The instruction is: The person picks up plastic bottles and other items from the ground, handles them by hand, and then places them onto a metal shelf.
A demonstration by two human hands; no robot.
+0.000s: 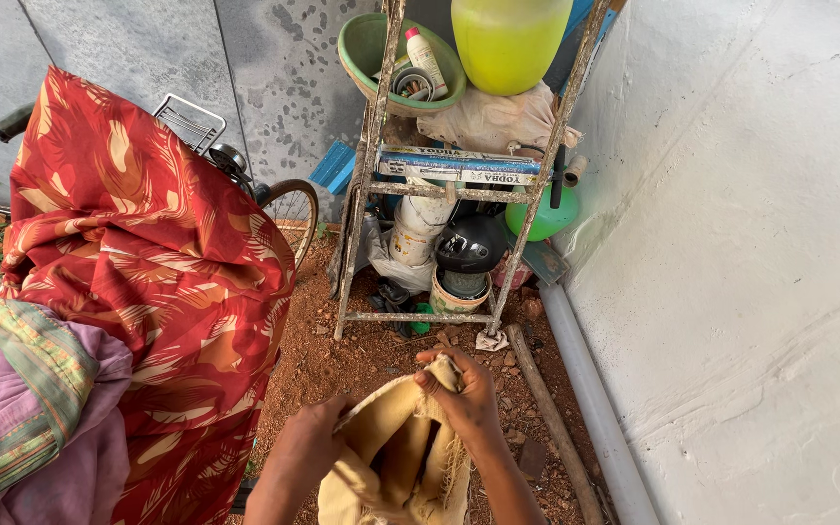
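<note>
A tan, frayed cloth (396, 467) hangs bunched between both hands at the bottom middle of the head view. My left hand (308, 442) grips its left edge. My right hand (464, 394) pinches the top of the cloth, fingers closed around a fold. Below the hands lies reddish gravel ground (357, 355).
A red patterned sheet (143, 262) hangs at left over a bicycle (284, 209), beside a purple and green cloth (26, 408). A metal rack (459, 180) ahead holds a green basin (371, 53), yellow jug (507, 39) and black helmet (471, 243). A grey pipe (590, 399) runs along the white wall (751, 243).
</note>
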